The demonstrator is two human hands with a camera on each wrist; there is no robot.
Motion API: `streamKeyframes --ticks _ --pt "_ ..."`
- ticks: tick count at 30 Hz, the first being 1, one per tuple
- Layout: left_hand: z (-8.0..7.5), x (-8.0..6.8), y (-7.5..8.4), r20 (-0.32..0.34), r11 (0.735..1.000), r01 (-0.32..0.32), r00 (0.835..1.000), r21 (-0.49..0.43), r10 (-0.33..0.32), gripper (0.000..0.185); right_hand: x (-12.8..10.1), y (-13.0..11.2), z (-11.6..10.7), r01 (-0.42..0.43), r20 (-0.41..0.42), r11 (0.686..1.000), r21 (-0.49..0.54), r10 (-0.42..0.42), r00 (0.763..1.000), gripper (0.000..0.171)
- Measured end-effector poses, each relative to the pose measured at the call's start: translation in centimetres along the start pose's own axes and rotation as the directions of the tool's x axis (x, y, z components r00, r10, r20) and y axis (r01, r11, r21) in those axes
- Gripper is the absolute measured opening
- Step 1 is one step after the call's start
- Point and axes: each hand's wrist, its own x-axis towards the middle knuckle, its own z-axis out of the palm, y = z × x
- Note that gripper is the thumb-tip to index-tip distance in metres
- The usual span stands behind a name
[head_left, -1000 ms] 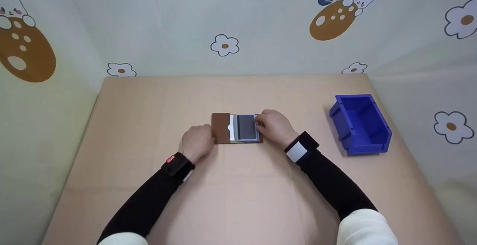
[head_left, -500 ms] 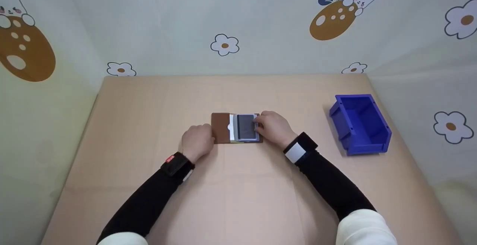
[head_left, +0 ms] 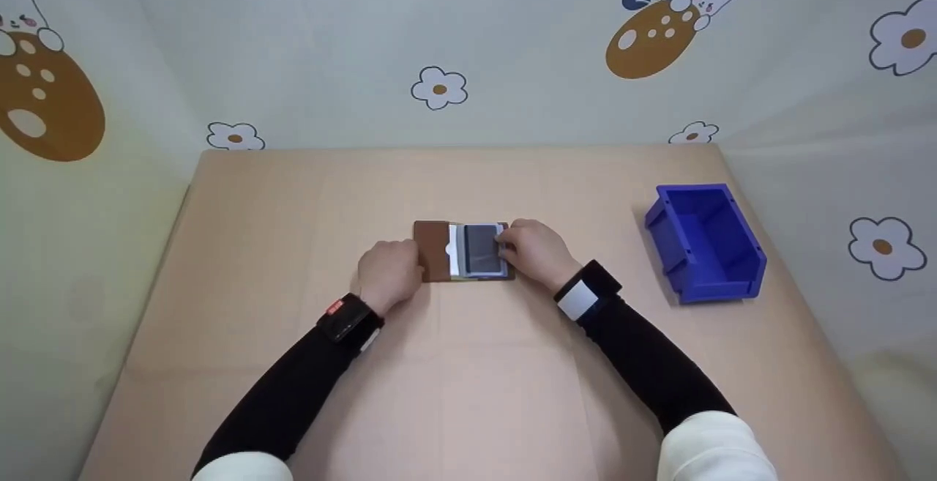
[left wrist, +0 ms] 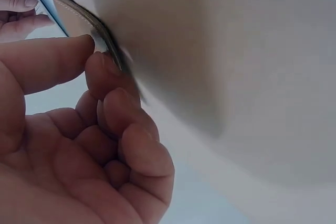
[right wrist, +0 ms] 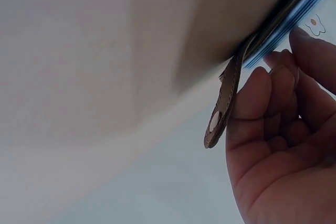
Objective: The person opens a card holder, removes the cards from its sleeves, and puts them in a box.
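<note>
A brown leather card holder [head_left: 432,250] lies spread open on the table, with its stack of clear plastic sleeves [head_left: 481,250] on the right half. My left hand [head_left: 389,270] pinches the edge of the left cover between thumb and index finger, as the left wrist view shows with the stitched cover [left wrist: 79,14]. At the opposite side, my right hand [head_left: 542,252] has its thumb and index finger at the outer edge of the sleeves, pinching there. A closing strap with a pale snap [right wrist: 223,106] sticks out beside the right fingers in the right wrist view.
A blue plastic bin [head_left: 706,243] stands on the table [head_left: 505,378] to the right, beyond my right hand. Pale patterned sheets [head_left: 351,49] hang behind the table and along both sides.
Both hands keep their places at the card holder. My right hand has shifted only slightly at the sleeves' edge; the whole head view has moved a little.
</note>
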Motion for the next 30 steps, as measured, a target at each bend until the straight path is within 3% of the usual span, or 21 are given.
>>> streamKeyframes --ticks 10,15,21,30 --pt "-1.0 0.9 1.6 -0.055 0.998 -0.049 0.997 0.034 0.051 0.012 0.0 0.2 0.2 0.011 -0.001 1.000 -0.003 -0.011 1.000 0.020" --pt "-1.3 1.4 2.4 -0.044 0.999 -0.040 0.998 0.000 0.040 0.014 0.0 0.3 0.2 0.019 -0.002 1.000 -0.001 -0.019 1.000 0.021" --pt "-1.1 2.1 3.1 -0.056 0.999 -0.035 0.998 -0.015 0.034 0.011 -0.1 0.2 0.3 0.016 -0.009 1.000 0.001 -0.016 1.000 0.021" --pt "-0.4 2.7 4.1 -0.108 0.997 -0.078 0.991 -0.013 0.076 0.013 -0.1 0.1 0.3 0.014 -0.020 1.000 0.005 -0.014 1.000 0.021"
